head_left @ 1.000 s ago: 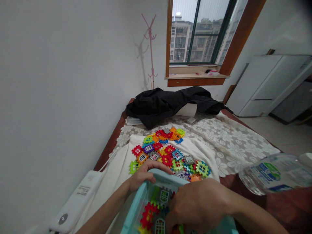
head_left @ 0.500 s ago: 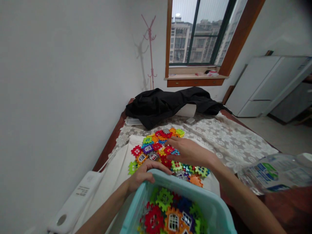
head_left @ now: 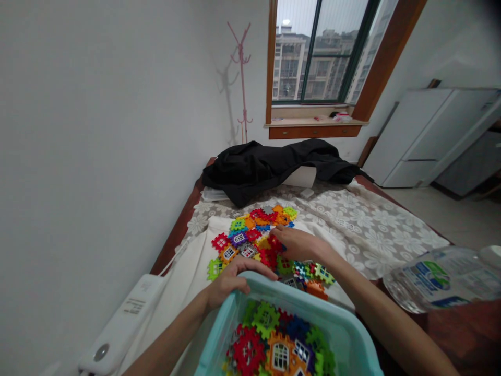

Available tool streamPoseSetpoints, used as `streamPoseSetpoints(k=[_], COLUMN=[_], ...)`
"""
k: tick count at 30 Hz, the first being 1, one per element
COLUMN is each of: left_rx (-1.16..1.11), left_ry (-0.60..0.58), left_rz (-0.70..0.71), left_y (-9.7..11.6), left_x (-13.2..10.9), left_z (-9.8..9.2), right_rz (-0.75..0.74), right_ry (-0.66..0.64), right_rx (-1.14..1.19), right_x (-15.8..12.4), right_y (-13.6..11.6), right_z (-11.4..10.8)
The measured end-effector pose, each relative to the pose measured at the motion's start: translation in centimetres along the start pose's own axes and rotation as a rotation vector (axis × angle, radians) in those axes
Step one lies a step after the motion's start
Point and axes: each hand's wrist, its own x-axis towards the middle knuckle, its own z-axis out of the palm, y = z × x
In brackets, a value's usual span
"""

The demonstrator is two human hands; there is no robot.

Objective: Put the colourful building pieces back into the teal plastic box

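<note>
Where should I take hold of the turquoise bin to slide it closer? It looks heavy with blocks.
Take the turquoise bin by its raised rim, coming from above: the rim is a rounded lip that fingers can hook over. The left hand already has such a grip on the far left corner. A second hold on the right rim, which is bare, would likely keep it from twisting.

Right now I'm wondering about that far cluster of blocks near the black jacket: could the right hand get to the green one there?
Probably yes. The right hand already rests on the pile, and the green block lies just beyond its fingers with nothing between them.
</note>
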Motion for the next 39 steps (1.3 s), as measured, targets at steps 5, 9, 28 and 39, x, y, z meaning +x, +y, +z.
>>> streamPoseSetpoints(k=[5,9,28,39], left_rx=[-0.002,-0.039,0.017,-0.017], left_ry=[0.015,0.024,0.037,0.041], left_rz=[-0.007,-0.036,-0.016,-0.029], left_y=[0.0,-0.1,0.3,0.3], left_x=[0.0,-0.1,-0.2,-0.2], left_z=[0.1,0.2,0.2,0.5], right_rz=[0.006,0.017,-0.231,-0.053], right_ry=[0.124,0.103,0.059,-0.06], right_rx=[0.035,-0.007,0.042,-0.059], right_x=[0.9,1.6,0.9,-1.9], right_y=[0.1,0.3,-1.8,-2.1], right_z=[0.2,1.2,1.0,-0.5])
